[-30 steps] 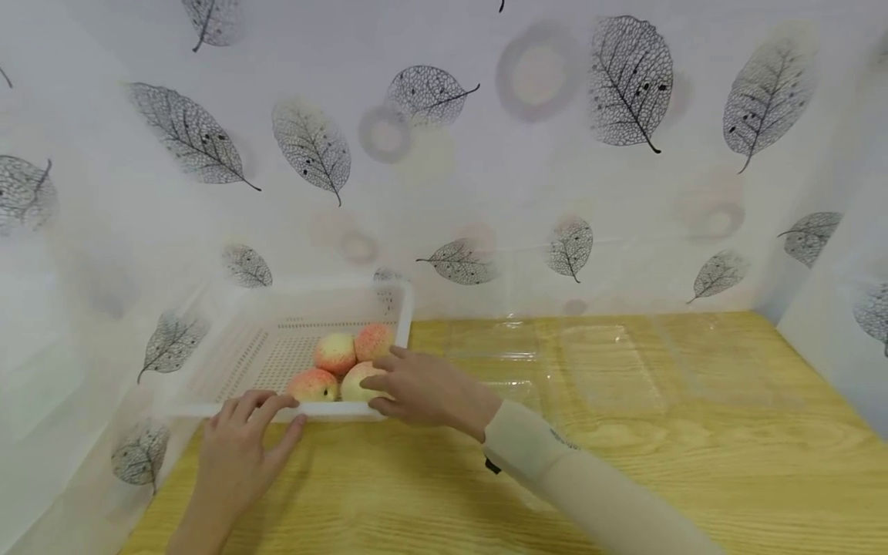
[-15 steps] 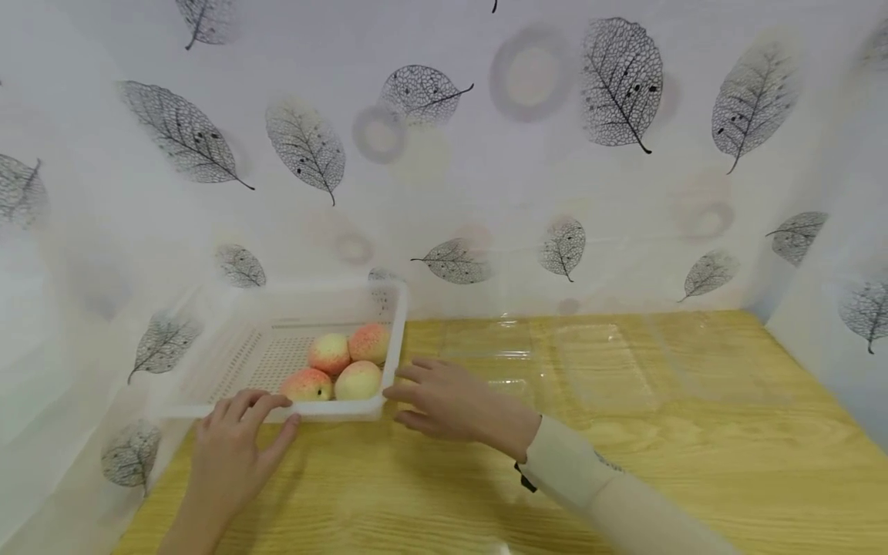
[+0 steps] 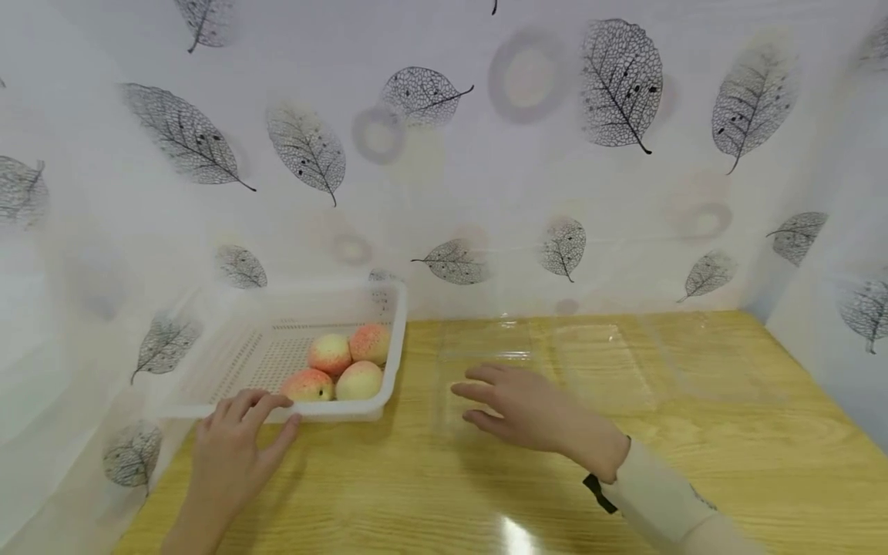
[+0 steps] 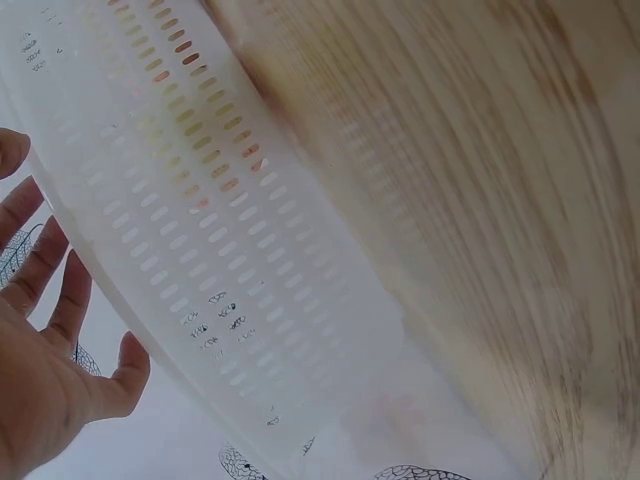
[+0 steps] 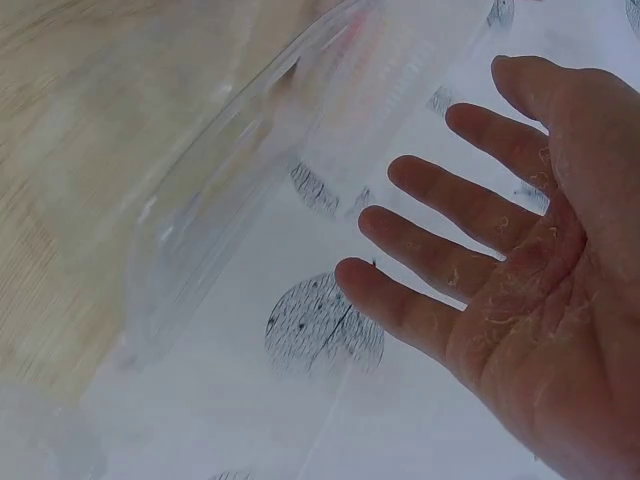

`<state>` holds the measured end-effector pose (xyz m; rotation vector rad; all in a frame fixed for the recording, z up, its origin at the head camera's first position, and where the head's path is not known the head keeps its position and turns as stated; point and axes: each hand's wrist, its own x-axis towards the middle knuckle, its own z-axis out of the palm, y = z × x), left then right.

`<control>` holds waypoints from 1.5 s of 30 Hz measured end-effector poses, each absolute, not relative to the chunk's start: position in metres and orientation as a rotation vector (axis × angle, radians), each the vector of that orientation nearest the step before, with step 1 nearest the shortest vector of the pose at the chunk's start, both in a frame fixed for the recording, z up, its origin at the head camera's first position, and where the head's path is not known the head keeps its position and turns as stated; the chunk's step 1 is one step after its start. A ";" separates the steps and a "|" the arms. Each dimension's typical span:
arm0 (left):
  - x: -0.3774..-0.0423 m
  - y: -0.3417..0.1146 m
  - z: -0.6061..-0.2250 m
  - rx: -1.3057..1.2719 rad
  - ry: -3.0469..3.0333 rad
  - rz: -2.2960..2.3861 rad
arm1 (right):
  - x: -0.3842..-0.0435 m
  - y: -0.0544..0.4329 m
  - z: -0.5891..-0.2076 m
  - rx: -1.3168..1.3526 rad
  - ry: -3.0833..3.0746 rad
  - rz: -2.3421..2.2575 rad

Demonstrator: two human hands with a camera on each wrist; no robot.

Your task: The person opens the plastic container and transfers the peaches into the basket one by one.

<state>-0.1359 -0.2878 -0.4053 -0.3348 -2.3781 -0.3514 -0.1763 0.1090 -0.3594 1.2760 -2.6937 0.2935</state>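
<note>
In the head view a white perforated plastic basket (image 3: 397, 339) stands at the left, with several red-and-yellow peaches (image 3: 359, 381) clustered in its right front corner. My left hand (image 3: 236, 451) rests its fingertips on the front rim; the left wrist view shows those fingers (image 4: 72, 300) spread and lightly bent along the rim of the basket (image 4: 150, 240). My right hand (image 3: 520, 408) holds nothing. Its fingers (image 5: 430, 250) are apart and fairly straight, and it hovers over the front part of a clear plastic container (image 3: 486, 339), partly hiding it.
Two more clear plastic containers lie on the wood-grain table (image 3: 388, 493), a middle one (image 3: 603, 362) and a faint right one (image 3: 714, 358). A white leaf-printed sheet (image 3: 444, 185) rises behind the table and along both sides.
My right hand has drawn back from the peaches in the basket, over its right edge, and moved right above the left clear container. The left hand stays at the front rim.
</note>
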 end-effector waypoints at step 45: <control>-0.136 -0.286 -0.406 -0.328 -2.356 -0.375 | -0.164 0.154 -0.397 1.290 -2.772 0.362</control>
